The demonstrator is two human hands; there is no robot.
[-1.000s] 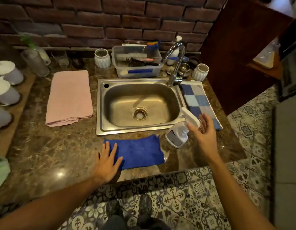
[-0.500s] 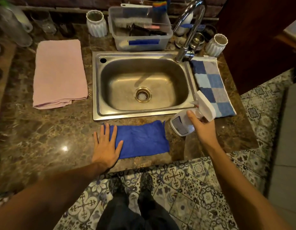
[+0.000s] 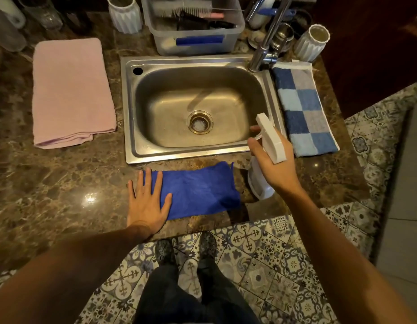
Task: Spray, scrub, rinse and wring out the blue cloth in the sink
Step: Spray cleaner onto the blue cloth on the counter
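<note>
Blue cloth (image 3: 198, 189) half under flat left hand (image 3: 145, 202); right hand (image 3: 274, 160) grips half-hidden spray bottle (image 3: 261, 181).

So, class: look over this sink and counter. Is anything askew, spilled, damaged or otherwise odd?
Nothing much stands out. The blue cloth lies flat on the counter, not in the dry sink. The left hand pins its end; the right hand grips the spray bottle. Both towels lie neat.
</note>
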